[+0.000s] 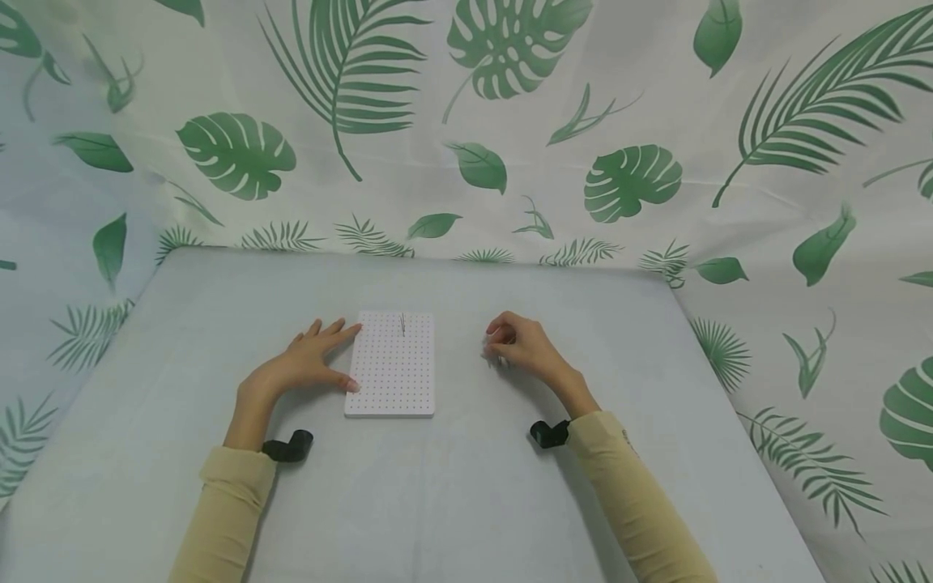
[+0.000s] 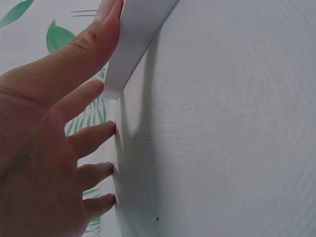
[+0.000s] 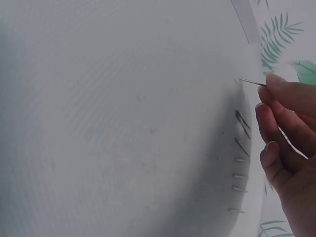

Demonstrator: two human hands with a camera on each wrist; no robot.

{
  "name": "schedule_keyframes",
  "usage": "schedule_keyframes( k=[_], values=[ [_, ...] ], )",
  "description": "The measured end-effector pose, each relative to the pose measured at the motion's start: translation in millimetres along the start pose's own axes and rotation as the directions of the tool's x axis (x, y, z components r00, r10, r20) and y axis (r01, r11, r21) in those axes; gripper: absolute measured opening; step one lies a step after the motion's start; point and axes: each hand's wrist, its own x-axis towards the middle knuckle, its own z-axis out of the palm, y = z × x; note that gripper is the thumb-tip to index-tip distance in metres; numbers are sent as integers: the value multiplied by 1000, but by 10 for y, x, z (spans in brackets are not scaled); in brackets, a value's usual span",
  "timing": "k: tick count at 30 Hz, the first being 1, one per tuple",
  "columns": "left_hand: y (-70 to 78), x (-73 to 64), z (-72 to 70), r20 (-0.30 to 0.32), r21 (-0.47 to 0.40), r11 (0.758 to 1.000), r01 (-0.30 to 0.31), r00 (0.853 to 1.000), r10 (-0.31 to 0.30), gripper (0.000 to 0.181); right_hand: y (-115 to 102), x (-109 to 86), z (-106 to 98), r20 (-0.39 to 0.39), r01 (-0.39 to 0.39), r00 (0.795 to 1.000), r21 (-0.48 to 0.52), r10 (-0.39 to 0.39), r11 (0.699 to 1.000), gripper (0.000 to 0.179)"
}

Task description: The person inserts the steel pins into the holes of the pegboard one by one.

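Observation:
A white board with a grid of small holes [image 1: 394, 368] lies flat on the table. Two thin metal pins [image 1: 402, 325] stand in it near the far edge. My left hand [image 1: 306, 364] has its fingers spread, with the thumb and index finger touching the board's left side and the other fingertips on the table. To the right of the board, my right hand [image 1: 521, 348] pinches a thin metal pin [image 3: 252, 81] between thumb and index finger, just above the table. Several more metal pins [image 3: 239, 176] lie on the table beneath that hand.
The table [image 1: 430, 502] has a pale grey-white cover. Behind it and at both sides hangs a white curtain with green leaf prints [image 1: 510, 170]. A small black wrist camera sits on each forearm, the left one [image 1: 289, 447] and the right one [image 1: 548, 434].

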Motion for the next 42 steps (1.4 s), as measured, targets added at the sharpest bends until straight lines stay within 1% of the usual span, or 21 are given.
schedule_keyframes(
  k=[6,8,10,12,16,20,27,33,37,42],
  values=[
    [14,41,-15,-6,3,1000,-4,1000,4,106,-38,39,-11,-16,4,1000,34,-3,999,18],
    [20,42,-24,-5,1,1000,-6,1000,6,107,-61,53,-8,-8,-3,1000,51,4,999,18],
    [25,31,-30,-1,4,1000,-10,1000,10,107,-78,69,2,6,-7,1000,57,7,998,17],
    [24,18,-32,0,1,1000,-16,1000,16,106,-99,86,13,3,-3,1000,63,3,998,16],
    [27,-22,-24,-3,-9,1000,-30,1000,30,105,-134,93,41,-35,16,999,72,-14,997,16],
    [35,-46,-10,-4,-18,999,-28,1000,28,105,-159,105,83,-43,23,999,93,-19,995,16],
    [51,-42,-7,-5,-13,1000,-19,1000,18,106,-209,130,147,-44,27,999,132,-22,991,12],
    [15,-49,1,-2,-7,1000,-20,1000,20,106,-283,146,211,-51,29,999,176,-20,984,11],
    [-3,-46,9,2,-16,1000,-17,1000,17,105,-327,173,243,-68,53,997,177,-42,983,10],
    [-19,-36,7,-2,-23,1000,-17,1000,17,105,-392,222,262,-62,80,996,163,-71,983,9]
  ],
)
